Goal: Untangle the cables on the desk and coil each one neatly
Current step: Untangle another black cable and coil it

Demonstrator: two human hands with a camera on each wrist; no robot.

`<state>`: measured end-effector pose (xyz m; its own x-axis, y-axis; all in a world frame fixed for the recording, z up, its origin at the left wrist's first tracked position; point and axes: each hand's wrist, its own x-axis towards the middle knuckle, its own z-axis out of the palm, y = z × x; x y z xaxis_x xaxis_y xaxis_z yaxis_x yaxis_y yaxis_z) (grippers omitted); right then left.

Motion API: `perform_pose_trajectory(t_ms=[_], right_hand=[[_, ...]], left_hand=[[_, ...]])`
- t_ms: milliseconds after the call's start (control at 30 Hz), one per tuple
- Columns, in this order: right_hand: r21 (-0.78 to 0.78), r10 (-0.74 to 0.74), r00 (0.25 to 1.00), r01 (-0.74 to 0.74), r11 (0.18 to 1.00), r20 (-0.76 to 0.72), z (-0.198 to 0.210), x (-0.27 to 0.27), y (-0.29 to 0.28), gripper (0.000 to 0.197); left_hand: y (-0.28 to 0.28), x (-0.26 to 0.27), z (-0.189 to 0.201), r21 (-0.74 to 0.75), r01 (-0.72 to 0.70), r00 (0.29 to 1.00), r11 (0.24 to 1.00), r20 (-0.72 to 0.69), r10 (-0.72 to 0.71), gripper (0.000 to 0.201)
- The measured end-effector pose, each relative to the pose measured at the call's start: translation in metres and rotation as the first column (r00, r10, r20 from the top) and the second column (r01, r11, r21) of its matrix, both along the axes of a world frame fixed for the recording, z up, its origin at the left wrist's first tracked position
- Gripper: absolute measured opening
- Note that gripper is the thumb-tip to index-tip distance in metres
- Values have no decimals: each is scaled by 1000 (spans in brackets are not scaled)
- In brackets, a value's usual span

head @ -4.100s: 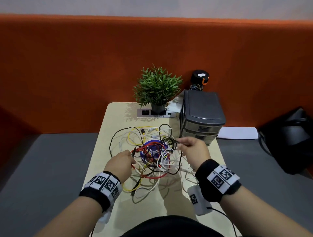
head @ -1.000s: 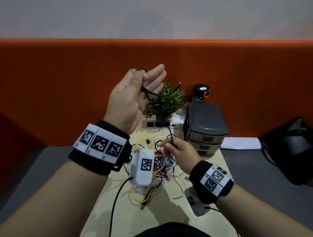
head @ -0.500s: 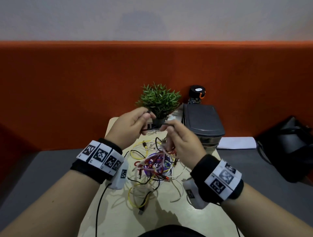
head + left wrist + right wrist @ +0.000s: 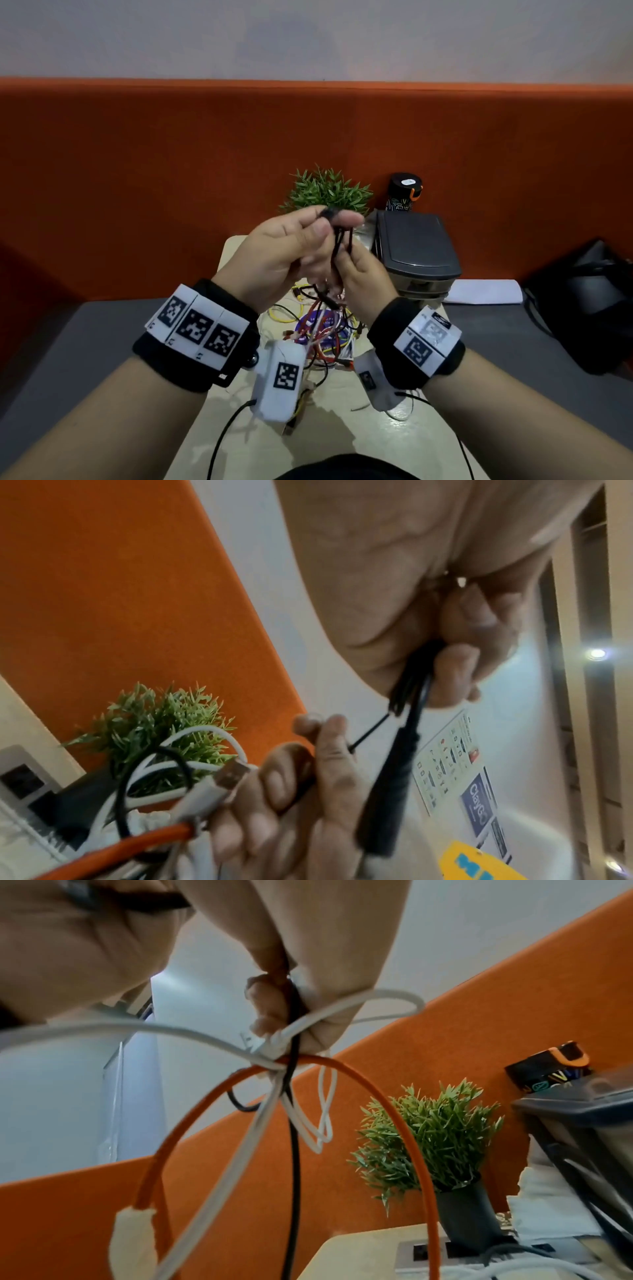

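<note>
The pale wooden desk (image 4: 342, 442) carries a big messy pile of thin cables (image 4: 322, 329), white, red, yellow and black, in its middle. On the far side stand a small green plant in a dark pot (image 4: 327, 190) and, to its right, a grey plastic drawer box (image 4: 416, 246).

Both hands are up above the pile. The left hand (image 4: 287, 250) pinches a small bunch of thin black cable (image 4: 342, 240) between thumb and fingers, with a few loops already folded together. The right hand (image 4: 363, 277), just below and touching it, has its fingers curled round the same black cable lower down. In the right wrist view a white cable (image 4: 192, 1034) and a thick orange cable (image 4: 363, 1080) hang tangled round the black one there.

The black cable looks light, soft and bendy, so I think it will flop and spring open if let go. The best place to hold is on the folded loops, tight. The lower part should slide through the fingers slowly. A hard pull would likely drag the other cables up and tighten the knot.
</note>
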<state>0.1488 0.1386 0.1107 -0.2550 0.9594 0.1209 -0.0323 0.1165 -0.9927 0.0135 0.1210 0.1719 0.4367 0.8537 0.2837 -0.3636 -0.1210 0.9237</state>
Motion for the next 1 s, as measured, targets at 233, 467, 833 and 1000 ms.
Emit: perform_pose_trajectory(t_ms=[233, 467, 833, 1000], right_hand=[[26, 95, 941, -109, 994, 325, -15, -7, -8, 26], [39, 165, 944, -183, 982, 284, -11, -8, -14, 36], [130, -26, 962, -10, 991, 273, -1, 16, -4, 19], [52, 21, 813, -63, 997, 582, -18, 28, -4, 46]], left_hand=[[5, 3, 10, 20, -261, 958, 965, 123, 257, 28], [15, 6, -3, 398, -371, 822, 839, -279, 496, 23], [20, -13, -13, 610, 210, 111, 764, -791, 601, 21], [29, -27, -10, 741, 210, 104, 638, -666, 739, 22]])
